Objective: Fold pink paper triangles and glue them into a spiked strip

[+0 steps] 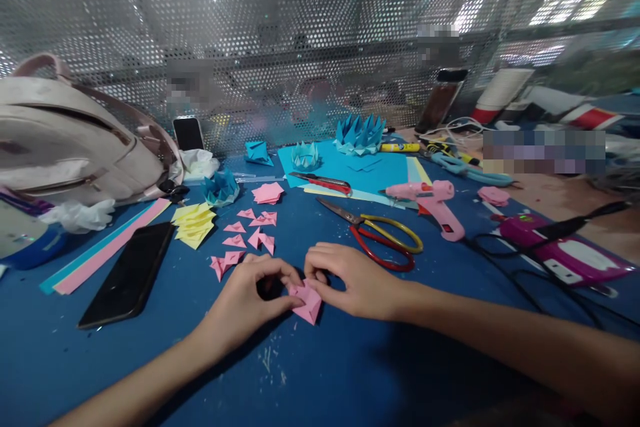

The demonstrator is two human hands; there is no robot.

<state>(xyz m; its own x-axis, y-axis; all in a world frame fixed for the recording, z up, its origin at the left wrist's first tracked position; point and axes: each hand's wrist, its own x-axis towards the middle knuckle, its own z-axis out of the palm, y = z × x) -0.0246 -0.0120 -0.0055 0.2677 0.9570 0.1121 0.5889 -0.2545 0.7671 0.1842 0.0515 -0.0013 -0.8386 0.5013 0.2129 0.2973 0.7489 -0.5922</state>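
A small folded pink paper [308,303] lies at the front middle of the blue table, between my hands. My left hand [253,290] pinches its left edge with thumb and fingers. At its upper right, my right hand [345,277] grips it with curled fingers and thumb. Several small folded pink pieces [235,240] lie just beyond my left hand, with a stack of pink paper [268,193] behind them. To their left is a pile of yellow paper pieces [194,223].
Scissors [383,233] with red and yellow handles lie beyond my right hand, near a pink glue gun [433,203] with a black cable. A red cutter [325,182] and blue paper crowns [360,135] are farther back. A phone [127,273] and backpack [75,140] are left.
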